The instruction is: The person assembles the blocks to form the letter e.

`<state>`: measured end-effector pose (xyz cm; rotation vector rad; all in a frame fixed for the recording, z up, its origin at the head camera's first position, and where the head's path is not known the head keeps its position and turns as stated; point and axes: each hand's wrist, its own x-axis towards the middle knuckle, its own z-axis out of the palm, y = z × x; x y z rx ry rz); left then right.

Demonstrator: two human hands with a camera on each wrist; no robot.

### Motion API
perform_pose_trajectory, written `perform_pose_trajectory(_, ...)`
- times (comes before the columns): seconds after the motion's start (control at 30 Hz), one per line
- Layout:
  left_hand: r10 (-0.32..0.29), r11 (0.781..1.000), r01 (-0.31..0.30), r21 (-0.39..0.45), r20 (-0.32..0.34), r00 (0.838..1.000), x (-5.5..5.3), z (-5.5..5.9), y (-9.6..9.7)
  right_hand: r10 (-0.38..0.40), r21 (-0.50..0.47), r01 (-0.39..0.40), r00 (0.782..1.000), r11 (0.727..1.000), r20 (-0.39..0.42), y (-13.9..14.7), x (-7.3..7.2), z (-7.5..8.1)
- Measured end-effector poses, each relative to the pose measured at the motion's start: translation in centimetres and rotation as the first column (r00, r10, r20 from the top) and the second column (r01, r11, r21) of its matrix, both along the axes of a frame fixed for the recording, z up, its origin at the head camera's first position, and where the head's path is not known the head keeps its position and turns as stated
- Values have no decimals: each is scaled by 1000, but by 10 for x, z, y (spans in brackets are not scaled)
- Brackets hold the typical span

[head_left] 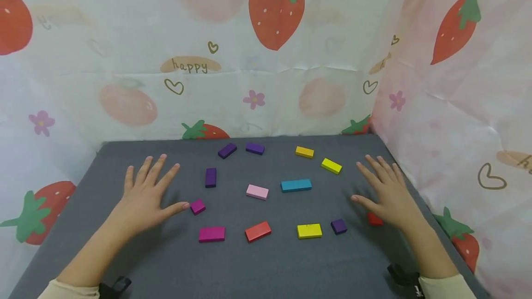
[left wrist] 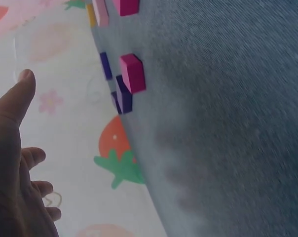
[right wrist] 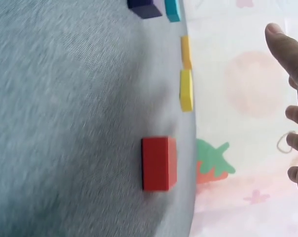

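My left hand [head_left: 143, 200] hovers over the left side of the grey cloth, fingers spread and holding nothing. Its thumb tip overlaps the edge of a small magenta block [head_left: 198, 206] in the head view. On the right, my right hand [head_left: 388, 197] is likewise spread above the cloth with nothing in it. Below its palm lies a red block [head_left: 375, 218], partly hidden in the head view but plain in the right wrist view. A small dark purple block [head_left: 339, 226] lies left of that hand, and a magenta block [head_left: 212, 234] sits nearer the front left.
Between the hands lie a pink block [head_left: 257, 192], a blue block [head_left: 296, 185], an orange-red block [head_left: 258, 231] and a yellow block [head_left: 309, 231]. Purple blocks [head_left: 210, 177] and two yellowish blocks [head_left: 331, 166] are farther back. Strawberry-print curtain [head_left: 274, 105] borders the table [head_left: 257, 271].
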<state>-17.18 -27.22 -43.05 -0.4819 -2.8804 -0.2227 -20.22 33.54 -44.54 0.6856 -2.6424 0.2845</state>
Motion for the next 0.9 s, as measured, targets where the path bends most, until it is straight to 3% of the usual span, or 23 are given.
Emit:
perform_pose_trajectory(0.33, -47, 997, 46, 59, 26, 999, -8, -3, 22, 17, -18, -17, 1000, 1000, 15, -23, -7, 4)
perform_pose_trajectory(0.67, -129, 982, 129, 136, -8, 992, -21, -4, 51, 66, -56, -64, 997, 996, 31, -46, -16, 8)
perform_pose_trajectory(0.9, -160, 972, 144, 186, 73, 984, -30, -1, 72, 105, -64, -101, 992, 993, 63, -64, -23, 12)
